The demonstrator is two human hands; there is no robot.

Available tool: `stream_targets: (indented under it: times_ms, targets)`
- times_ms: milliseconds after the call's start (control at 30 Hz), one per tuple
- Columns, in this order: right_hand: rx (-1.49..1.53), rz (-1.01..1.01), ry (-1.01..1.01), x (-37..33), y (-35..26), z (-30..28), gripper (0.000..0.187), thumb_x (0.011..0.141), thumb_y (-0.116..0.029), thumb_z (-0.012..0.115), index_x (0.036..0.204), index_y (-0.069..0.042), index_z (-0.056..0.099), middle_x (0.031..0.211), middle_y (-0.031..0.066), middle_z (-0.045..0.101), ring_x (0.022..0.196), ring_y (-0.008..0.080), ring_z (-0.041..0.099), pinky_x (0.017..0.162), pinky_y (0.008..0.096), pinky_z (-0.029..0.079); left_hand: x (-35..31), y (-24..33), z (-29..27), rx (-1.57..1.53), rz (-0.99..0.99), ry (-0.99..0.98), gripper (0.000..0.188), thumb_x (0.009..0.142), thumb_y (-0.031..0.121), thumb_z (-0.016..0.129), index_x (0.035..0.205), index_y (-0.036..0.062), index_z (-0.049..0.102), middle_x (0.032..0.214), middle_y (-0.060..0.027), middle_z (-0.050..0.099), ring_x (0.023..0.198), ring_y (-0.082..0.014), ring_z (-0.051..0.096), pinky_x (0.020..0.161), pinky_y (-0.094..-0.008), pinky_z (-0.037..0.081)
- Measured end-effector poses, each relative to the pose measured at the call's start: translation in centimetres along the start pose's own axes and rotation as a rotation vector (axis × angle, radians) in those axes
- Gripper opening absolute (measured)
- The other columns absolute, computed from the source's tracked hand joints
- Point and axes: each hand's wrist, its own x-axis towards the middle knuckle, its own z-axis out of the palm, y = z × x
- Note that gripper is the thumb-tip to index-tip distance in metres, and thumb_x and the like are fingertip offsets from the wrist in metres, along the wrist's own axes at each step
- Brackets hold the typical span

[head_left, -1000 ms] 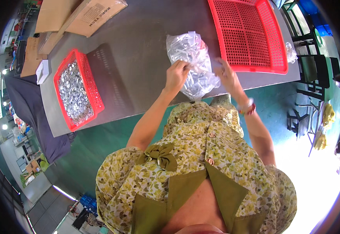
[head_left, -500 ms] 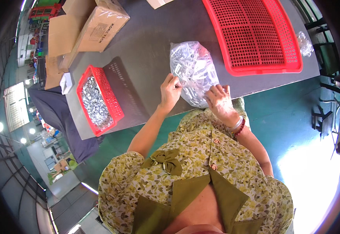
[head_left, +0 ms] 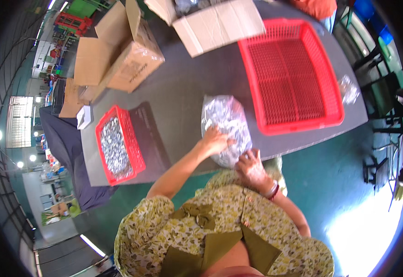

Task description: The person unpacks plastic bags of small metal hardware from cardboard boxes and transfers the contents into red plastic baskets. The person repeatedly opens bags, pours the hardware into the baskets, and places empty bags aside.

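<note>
A clear plastic bag (head_left: 229,115) full of small whitish pieces lies at the front edge of the grey table. Across its left side rests my left hand (head_left: 215,141), fingers somewhat apart and touching the film; motion softens their outline. My right hand (head_left: 252,167) has its fingers bent together on the bag's lower right edge, pinching the plastic. What exactly the pieces inside are, the film and its glare hide. To the left sits a small red basket (head_left: 135,154) heaped with small shiny silvery pieces (head_left: 114,147), apart from both hands.
A large red perforated basket (head_left: 298,125) stands right of the bag. Behind are an open cardboard box (head_left: 139,67) and another carton (head_left: 220,27) with dark things inside. A crumpled clear bag (head_left: 348,90) lies at the right edge; a person in orange (head_left: 317,7) stands at the far side.
My left hand has moved from the bag's near left edge onto its surface. My right hand stays at the lower right edge. The view has shifted, showing more of the table's far side.
</note>
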Motion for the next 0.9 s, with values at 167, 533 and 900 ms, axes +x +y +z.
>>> stream_targets:
  times_ms: [167, 533, 900]
  targets:
    - [0.443, 0.408, 0.072, 1.3, 0.9, -0.7, 0.036, 0.087, -0.020, 0.061, 0.121, -0.009, 0.056, 0.087, 0.0145, 0.066, 0.084, 0.0310, 0.061, 0.078, 0.0454, 0.043, -1.1, 2.1, -4.3, -0.224, -0.255, 0.054, 0.043, 0.099, 0.042, 0.039, 0.126, 0.0157, 0.060, 0.074, -0.0136, 0.069, 0.081, -0.0313, 0.067, 0.088, -0.0510, 0.040]
    - [-0.092, 0.114, -0.569, 9.4, 6.1, -1.8, 0.033, 0.081, -0.025, 0.064, 0.111, -0.014, 0.061, 0.082, 0.0104, 0.066, 0.084, 0.0302, 0.065, 0.073, 0.0457, 0.050, -4.1, 0.8, -5.5, -0.164, 0.141, 0.071, 0.053, 0.081, 0.054, 0.062, 0.082, 0.0016, 0.073, 0.112, -0.0081, 0.063, 0.117, -0.0327, 0.046, 0.097, -0.0488, 0.040]
    - [-0.031, 0.142, -0.320, 9.9, 8.6, -5.2, 0.022, 0.081, -0.028, 0.066, 0.085, -0.007, 0.066, 0.083, 0.0139, 0.065, 0.084, 0.0341, 0.062, 0.072, 0.0457, 0.048, -5.6, 0.1, -2.8, -0.342, -0.080, 0.128, 0.040, 0.090, 0.036, 0.056, 0.117, 0.0075, 0.052, 0.077, -0.0176, 0.066, 0.080, -0.0345, 0.066, 0.082, -0.0483, 0.048]
